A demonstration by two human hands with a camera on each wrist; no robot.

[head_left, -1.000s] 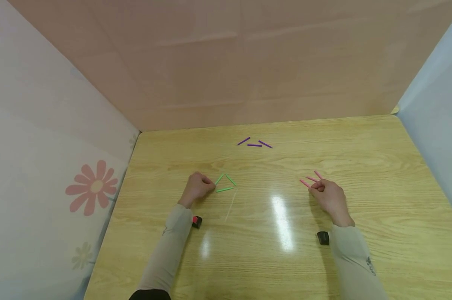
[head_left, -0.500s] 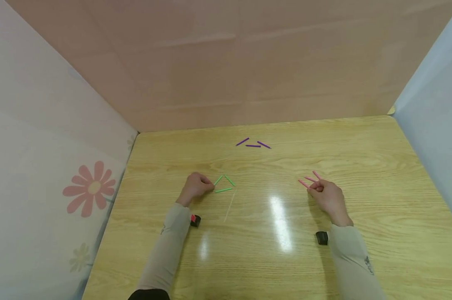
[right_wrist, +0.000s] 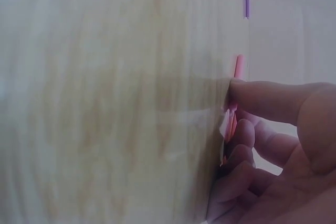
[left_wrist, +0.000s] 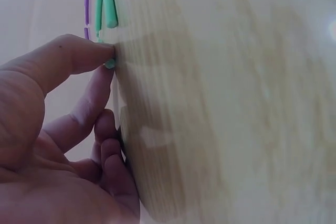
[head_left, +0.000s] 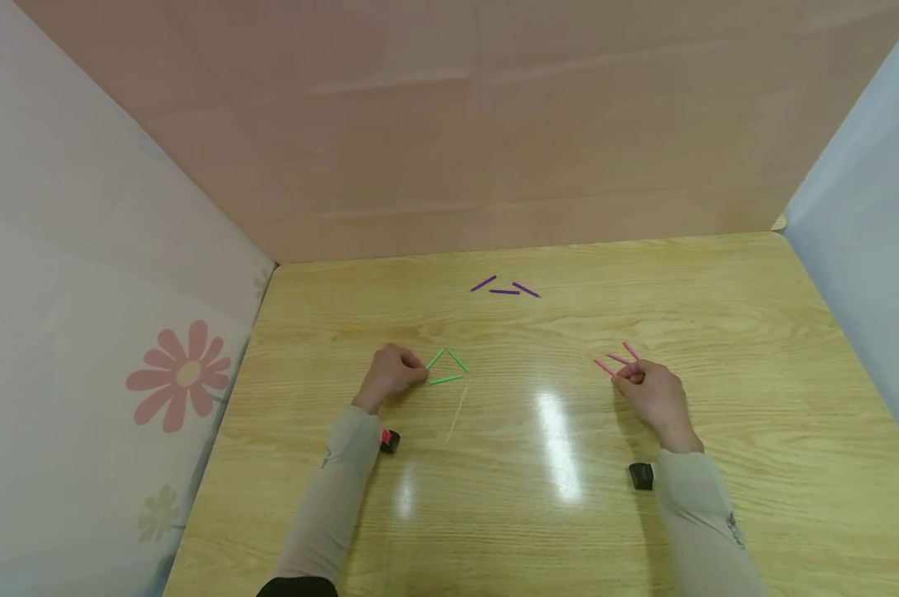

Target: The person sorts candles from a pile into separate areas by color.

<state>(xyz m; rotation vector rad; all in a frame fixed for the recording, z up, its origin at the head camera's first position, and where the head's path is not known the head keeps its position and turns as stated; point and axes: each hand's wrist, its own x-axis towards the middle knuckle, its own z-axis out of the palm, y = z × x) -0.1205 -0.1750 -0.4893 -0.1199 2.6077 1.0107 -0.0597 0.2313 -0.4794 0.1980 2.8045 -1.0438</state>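
- Pinching the near-left corner of the green stick triangle (head_left: 447, 367) with the left hand (head_left: 391, 373); grip clamped, thumb and forefinger on the end of one green stick, other fingers curled under.
- Lying at 3 o'clock from that grip, the triangle: base stick running roughly 9 to 3, two sides meeting at 12.
- Holding the pink sticks (head_left: 615, 357) with the right hand (head_left: 653, 392); grip clamped on their near ends, free ends fanning toward 10 to 11 o'clock, tips low over the counter (head_left: 718, 315).
- Resting at 12 o'clock, well apart from both hands, three purple sticks (head_left: 505, 288), loose, ends not joined; left hand somewhat nearer.
- Showing no containers anywhere.
- Lying just below the triangle, a pale thin stick (head_left: 458, 412), long axis 12 to 6.
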